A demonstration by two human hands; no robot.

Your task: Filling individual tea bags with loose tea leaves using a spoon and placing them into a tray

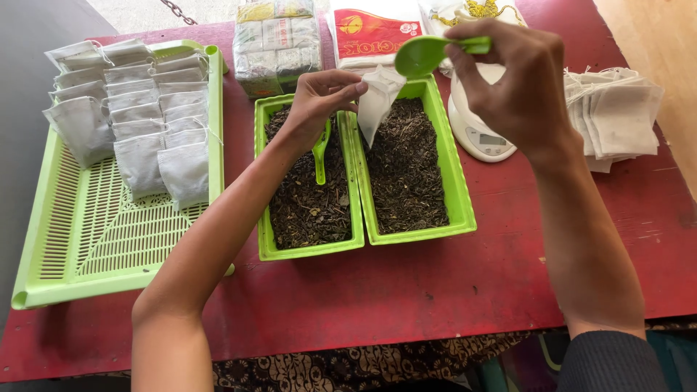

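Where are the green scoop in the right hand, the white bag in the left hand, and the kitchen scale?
green scoop [421,54], head view, on its bowl.
white bag [377,101], head view, mid-body below the fingers.
kitchen scale [475,134], head view, white base beside its display.

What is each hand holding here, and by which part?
The left hand pinches a white filter bag by its top edge. The right hand grips a green scoop by its handle, bowl over the bag's mouth.

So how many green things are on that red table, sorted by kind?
Bins of loose tea: 2
Scoops: 2
Slotted tray: 1
Total: 5 green things
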